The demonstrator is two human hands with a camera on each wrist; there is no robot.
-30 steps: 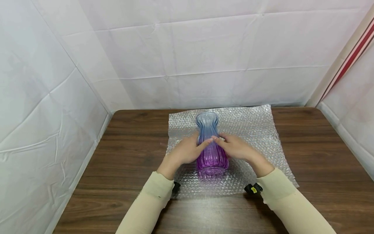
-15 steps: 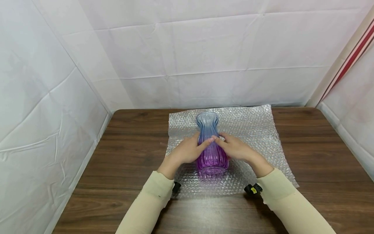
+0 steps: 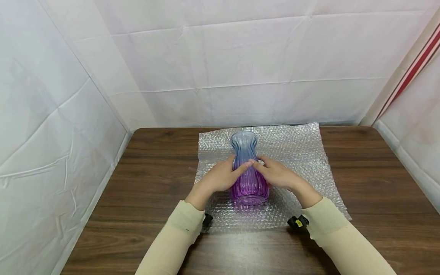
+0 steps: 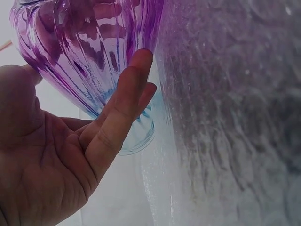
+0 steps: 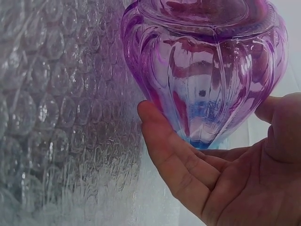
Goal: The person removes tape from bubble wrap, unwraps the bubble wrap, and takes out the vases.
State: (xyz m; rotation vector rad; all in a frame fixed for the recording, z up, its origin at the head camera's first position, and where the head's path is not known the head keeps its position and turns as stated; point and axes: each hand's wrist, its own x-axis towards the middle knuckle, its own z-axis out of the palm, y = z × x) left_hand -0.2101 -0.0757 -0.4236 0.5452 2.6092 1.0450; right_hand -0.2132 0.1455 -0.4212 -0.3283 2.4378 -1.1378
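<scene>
A ribbed glass vase (image 3: 249, 185), blue at its flared mouth and purple toward its base, lies on a sheet of bubble wrap (image 3: 292, 139) with its mouth pointing to the far side. From the left, my left hand (image 3: 220, 176) holds it, thumb over the top and fingers along the side. My right hand (image 3: 276, 173) grips it the same way from the right, and the two thumbs nearly meet. Both wrist views show fingers curled beneath the vase (image 4: 94, 42), between it and the bubble wrap (image 5: 61, 108).
The bubble wrap covers the middle of a dark wood table (image 3: 148, 172), reaching its far edge. White sheeting (image 3: 240, 57) hangs behind the table and along both sides. A red strip (image 3: 412, 72) runs down the right corner.
</scene>
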